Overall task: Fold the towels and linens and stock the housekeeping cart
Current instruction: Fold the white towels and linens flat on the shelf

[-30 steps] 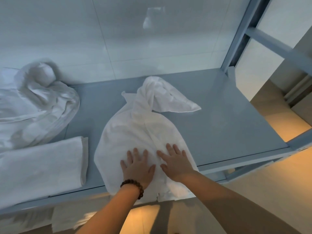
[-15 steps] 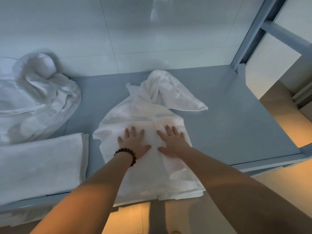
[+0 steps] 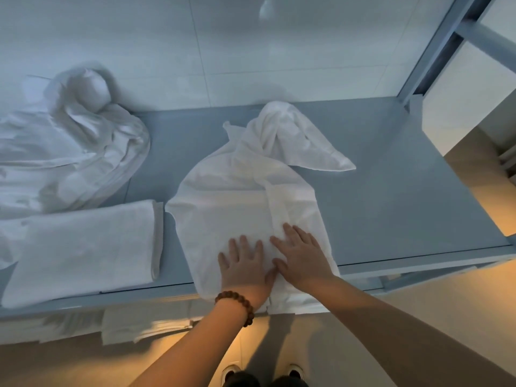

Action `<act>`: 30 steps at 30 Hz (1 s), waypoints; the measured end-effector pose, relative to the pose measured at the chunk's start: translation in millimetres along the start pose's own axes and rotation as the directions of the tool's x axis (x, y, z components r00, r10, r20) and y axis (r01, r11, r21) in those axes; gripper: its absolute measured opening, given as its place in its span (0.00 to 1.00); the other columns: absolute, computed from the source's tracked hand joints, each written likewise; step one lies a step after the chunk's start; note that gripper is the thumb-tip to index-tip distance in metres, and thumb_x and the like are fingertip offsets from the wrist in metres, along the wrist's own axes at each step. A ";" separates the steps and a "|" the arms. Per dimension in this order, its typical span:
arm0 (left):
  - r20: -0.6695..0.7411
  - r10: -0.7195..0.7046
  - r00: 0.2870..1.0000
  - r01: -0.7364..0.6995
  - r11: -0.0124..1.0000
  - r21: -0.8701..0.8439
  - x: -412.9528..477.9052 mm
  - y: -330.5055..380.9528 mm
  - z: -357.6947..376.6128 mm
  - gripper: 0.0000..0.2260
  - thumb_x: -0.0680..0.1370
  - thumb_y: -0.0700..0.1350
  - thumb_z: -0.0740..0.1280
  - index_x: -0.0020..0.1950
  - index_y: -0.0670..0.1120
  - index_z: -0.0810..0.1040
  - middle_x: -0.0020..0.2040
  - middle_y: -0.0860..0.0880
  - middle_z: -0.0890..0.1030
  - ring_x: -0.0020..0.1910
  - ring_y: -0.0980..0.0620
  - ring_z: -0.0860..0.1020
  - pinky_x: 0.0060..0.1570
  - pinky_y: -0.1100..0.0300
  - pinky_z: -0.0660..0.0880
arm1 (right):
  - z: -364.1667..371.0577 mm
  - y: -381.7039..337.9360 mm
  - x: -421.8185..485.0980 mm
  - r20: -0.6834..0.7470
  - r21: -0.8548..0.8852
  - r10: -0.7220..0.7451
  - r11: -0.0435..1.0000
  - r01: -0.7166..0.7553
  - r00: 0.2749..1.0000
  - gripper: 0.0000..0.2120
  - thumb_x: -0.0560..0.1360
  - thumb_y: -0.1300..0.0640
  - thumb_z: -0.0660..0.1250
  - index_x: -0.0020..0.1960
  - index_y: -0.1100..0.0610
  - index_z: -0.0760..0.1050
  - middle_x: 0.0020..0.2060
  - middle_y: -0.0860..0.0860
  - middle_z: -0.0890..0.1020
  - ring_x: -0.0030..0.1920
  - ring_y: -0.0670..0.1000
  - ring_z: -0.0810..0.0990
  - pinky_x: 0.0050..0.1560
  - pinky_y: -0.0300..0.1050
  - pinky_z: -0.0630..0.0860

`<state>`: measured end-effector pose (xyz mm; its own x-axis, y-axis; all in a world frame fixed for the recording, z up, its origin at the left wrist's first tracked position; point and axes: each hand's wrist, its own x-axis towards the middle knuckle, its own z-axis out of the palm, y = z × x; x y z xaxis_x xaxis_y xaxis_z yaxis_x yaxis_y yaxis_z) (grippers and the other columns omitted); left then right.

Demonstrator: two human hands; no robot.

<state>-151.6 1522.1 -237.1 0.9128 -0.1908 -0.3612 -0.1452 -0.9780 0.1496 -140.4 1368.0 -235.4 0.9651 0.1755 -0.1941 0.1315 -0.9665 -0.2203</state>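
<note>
Both flat hands, left hand point(image 3: 245, 268) and right hand point(image 3: 303, 258), press the towel point(image 3: 243, 196), lying lengthwise away from them.

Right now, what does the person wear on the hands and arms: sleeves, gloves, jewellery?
Both the left hand and the right hand are bare, without gloves. A bracelet of round brown beads sits on the left wrist. No sleeves show on either forearm, and the right wrist carries nothing.

Looks like a hotel linen room: a grey-blue metal rack shelf point(image 3: 377, 191) against a white tiled wall point(image 3: 195, 51), crumpled white linen point(image 3: 69, 152) heaped far left of the left hand point(image 3: 245, 268), a folded towel point(image 3: 83, 247) nearer it.
</note>
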 end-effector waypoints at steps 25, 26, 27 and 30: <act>0.109 0.136 0.985 -0.140 0.990 0.031 81.1 -61.0 -36.7 0.49 0.70 0.71 0.64 0.78 0.56 0.38 0.78 0.47 0.34 0.76 0.44 0.34 0.73 0.38 0.38 | -52.4 54.4 25.1 -0.057 0.335 0.266 0.913 -0.233 0.962 0.20 0.74 0.65 0.60 0.63 0.48 0.72 0.48 0.53 0.73 0.49 0.58 0.76 0.47 0.43 0.68; 0.118 0.128 0.985 -0.133 0.991 0.032 81.1 -63.9 -41.0 0.48 0.70 0.70 0.65 0.78 0.56 0.39 0.78 0.47 0.35 0.76 0.44 0.34 0.73 0.37 0.38 | -56.6 61.9 21.8 -0.070 0.336 0.284 0.909 -0.245 0.956 0.20 0.74 0.65 0.60 0.63 0.49 0.72 0.50 0.54 0.73 0.49 0.58 0.75 0.47 0.43 0.67; 0.125 0.115 0.985 -0.121 0.992 0.038 81.4 -67.2 -45.6 0.48 0.70 0.68 0.66 0.79 0.55 0.40 0.78 0.47 0.35 0.76 0.43 0.34 0.73 0.37 0.39 | -59.5 67.9 19.8 -0.075 0.335 0.291 0.908 -0.251 0.954 0.20 0.74 0.65 0.60 0.63 0.50 0.72 0.51 0.55 0.74 0.50 0.59 0.75 0.48 0.44 0.67; 0.071 0.058 0.996 -0.064 0.994 0.090 73.6 -55.8 -56.3 0.44 0.74 0.62 0.67 0.79 0.51 0.43 0.79 0.43 0.40 0.77 0.41 0.40 0.74 0.41 0.41 | -67.0 75.9 12.7 -0.096 0.316 0.270 0.921 -0.228 0.958 0.18 0.74 0.66 0.60 0.61 0.54 0.72 0.50 0.57 0.75 0.50 0.59 0.75 0.51 0.46 0.69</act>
<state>-54.9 1567.4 -220.2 0.8736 -0.2524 -0.4161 -0.2370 -0.9674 0.0892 -103.0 1284.3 -190.5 0.9819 -0.1110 -0.1538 -0.1706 -0.8712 -0.4604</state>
